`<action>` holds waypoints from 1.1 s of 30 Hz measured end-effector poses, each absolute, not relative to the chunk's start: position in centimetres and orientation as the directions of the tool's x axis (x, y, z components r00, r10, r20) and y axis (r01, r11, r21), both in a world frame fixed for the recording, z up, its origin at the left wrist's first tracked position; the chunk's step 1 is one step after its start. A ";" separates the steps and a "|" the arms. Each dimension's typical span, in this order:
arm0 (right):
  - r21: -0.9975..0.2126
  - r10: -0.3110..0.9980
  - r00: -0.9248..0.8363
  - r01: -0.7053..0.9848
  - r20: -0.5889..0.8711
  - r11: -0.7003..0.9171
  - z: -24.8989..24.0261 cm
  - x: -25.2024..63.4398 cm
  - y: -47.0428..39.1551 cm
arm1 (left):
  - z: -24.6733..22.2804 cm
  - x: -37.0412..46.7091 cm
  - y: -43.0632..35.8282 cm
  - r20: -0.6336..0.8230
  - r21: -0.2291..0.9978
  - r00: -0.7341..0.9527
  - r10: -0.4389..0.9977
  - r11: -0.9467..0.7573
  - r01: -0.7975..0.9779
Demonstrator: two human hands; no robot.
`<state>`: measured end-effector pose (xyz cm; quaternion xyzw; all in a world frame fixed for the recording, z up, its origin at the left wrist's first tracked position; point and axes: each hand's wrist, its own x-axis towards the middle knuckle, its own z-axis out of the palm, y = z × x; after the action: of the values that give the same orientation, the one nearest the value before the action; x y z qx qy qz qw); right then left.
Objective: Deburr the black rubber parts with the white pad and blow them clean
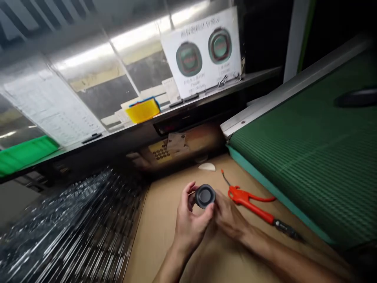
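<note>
Gripping a round dark part [205, 195] between them, the left hand [190, 222] and right hand [228, 218] hold it above the middle of the cardboard surface [159, 228]; an orange air gun [250, 204] lies toward the right edge, apparently untouched.

Bare cardboard [165, 228] lies between clear trays [73, 232] and red tool [250, 202].

Poster [203, 53] text blurred, left trays [67, 232] smeared, forearms cut off
</note>
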<state>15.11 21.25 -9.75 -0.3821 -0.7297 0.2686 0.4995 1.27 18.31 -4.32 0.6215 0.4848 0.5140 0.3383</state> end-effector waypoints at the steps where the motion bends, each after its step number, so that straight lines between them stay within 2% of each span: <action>1: -0.801 0.851 -0.169 0.285 0.498 0.526 -10.4 15.1 21.7 | -5.4 0.3 18.2 0.284 0.932 -0.022 0.959 -0.270 0.241; 6: -0.883 0.927 -0.086 0.284 0.364 0.373 -12.5 15.5 22.9 | -9.8 -2.5 18.1 0.185 0.953 -0.012 0.983 -0.176 0.248; 10: -0.892 0.931 -0.180 0.277 0.317 0.357 -12.7 15.4 22.4 | -11.2 -3.0 18.3 0.189 0.937 0.075 0.979 -0.203 0.283; 13: -0.873 0.909 -0.257 0.285 0.329 0.396 -12.3 15.3 21.9 | -11.3 -3.2 18.2 0.174 0.950 0.069 0.982 -0.186 0.252; 19: -0.825 0.853 -0.331 0.272 0.404 0.496 -11.5 15.3 21.4 | -10.1 -2.8 17.9 -0.021 0.996 -0.040 0.999 0.017 -0.085; 25: -0.759 0.776 -0.396 0.244 0.490 0.604 -10.7 14.9 20.7 | -9.3 -2.6 18.0 -0.179 0.904 -0.053 0.982 0.143 -0.403; 28: -0.724 0.750 -0.405 0.252 0.523 0.642 -10.3 14.9 20.4 | -9.1 -2.5 17.9 -0.211 0.843 0.007 0.977 0.186 -0.505; 33: -0.724 0.829 -0.293 0.405 0.476 0.559 -10.2 15.4 20.5 | -8.8 -2.0 17.5 -0.229 0.776 0.074 0.971 0.228 -0.589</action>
<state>15.42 20.51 -10.19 -0.4023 -0.7667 0.2422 0.4378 -2.03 17.48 -8.76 0.2539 0.3761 0.5669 0.6875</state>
